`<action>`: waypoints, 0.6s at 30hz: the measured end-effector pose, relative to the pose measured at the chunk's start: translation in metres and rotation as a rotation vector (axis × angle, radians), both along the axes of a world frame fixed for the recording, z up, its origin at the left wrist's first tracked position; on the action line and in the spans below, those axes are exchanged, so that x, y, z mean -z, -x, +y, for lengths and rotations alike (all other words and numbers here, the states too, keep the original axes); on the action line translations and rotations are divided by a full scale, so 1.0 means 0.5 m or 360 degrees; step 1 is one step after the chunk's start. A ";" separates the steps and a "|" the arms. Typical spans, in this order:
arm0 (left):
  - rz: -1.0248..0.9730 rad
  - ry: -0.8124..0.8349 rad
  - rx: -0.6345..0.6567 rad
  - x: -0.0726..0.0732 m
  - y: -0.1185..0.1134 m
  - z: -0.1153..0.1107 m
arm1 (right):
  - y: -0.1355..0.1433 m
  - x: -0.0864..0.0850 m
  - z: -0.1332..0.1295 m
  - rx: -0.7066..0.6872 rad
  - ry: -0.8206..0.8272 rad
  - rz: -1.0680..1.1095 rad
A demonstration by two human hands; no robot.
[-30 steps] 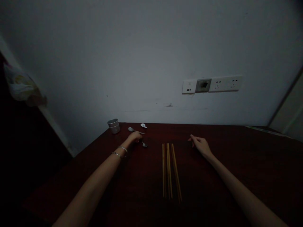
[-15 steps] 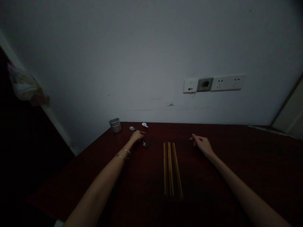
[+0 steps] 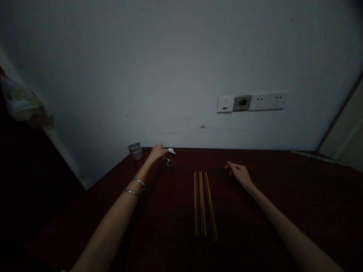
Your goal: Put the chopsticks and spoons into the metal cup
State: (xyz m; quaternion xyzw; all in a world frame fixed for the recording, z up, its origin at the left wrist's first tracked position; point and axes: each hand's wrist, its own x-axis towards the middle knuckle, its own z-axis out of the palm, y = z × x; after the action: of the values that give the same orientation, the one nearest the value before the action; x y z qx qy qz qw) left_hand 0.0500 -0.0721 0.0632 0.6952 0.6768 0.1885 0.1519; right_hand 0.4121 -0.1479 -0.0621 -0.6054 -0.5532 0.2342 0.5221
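Observation:
My left hand (image 3: 158, 152) is closed at the back of the dark red table, just left of a small white spoon (image 3: 171, 150); what its fingers hold is too small to make out. Close below it lies a blurred metal spoon (image 3: 169, 162). A grey metal cup (image 3: 135, 151) stands left of this hand. Several wooden chopsticks (image 3: 202, 204) lie lengthwise in the middle. To their right, my right hand (image 3: 239, 173) rests on the table with its fingers loosely bent and somewhat apart, holding nothing.
The dark red table (image 3: 170, 211) meets a pale wall (image 3: 170, 75) at the back. Switches and sockets (image 3: 241, 102) are on the wall at right. A plastic bag (image 3: 22, 100) hangs at the far left.
My left hand has moved back and slightly left, and now covers the place where a metal spoon lay. The lower metal spoon has shifted back too. My right hand stays beside the chopsticks.

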 end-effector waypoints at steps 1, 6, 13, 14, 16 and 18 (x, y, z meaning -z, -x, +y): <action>-0.0016 -0.0062 0.0036 -0.022 -0.009 -0.007 | 0.001 -0.001 0.000 0.0003 0.0002 -0.0002; -0.0030 -0.0535 0.0208 -0.103 -0.096 -0.074 | 0.002 -0.007 -0.002 0.0005 0.0006 -0.0049; -0.0055 -0.1013 0.0407 -0.111 -0.220 -0.171 | 0.003 -0.008 0.001 0.0000 0.0026 -0.0092; -0.0057 -0.1027 0.0427 -0.103 -0.230 -0.177 | 0.003 -0.009 0.002 -0.0006 0.0028 -0.0098; -0.0057 -0.1022 0.0446 -0.084 -0.242 -0.183 | 0.004 -0.010 0.001 -0.0015 0.0043 -0.0108; -0.0053 -0.0984 0.0447 -0.065 -0.250 -0.184 | 0.006 -0.011 0.000 -0.0021 0.0059 -0.0109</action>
State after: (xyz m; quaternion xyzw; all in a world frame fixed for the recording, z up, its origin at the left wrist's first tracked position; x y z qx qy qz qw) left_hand 0.1750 -0.1641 0.0957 0.7916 0.4826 0.3735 -0.0306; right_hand 0.4092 -0.1479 -0.0565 -0.6189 -0.5703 0.2270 0.4902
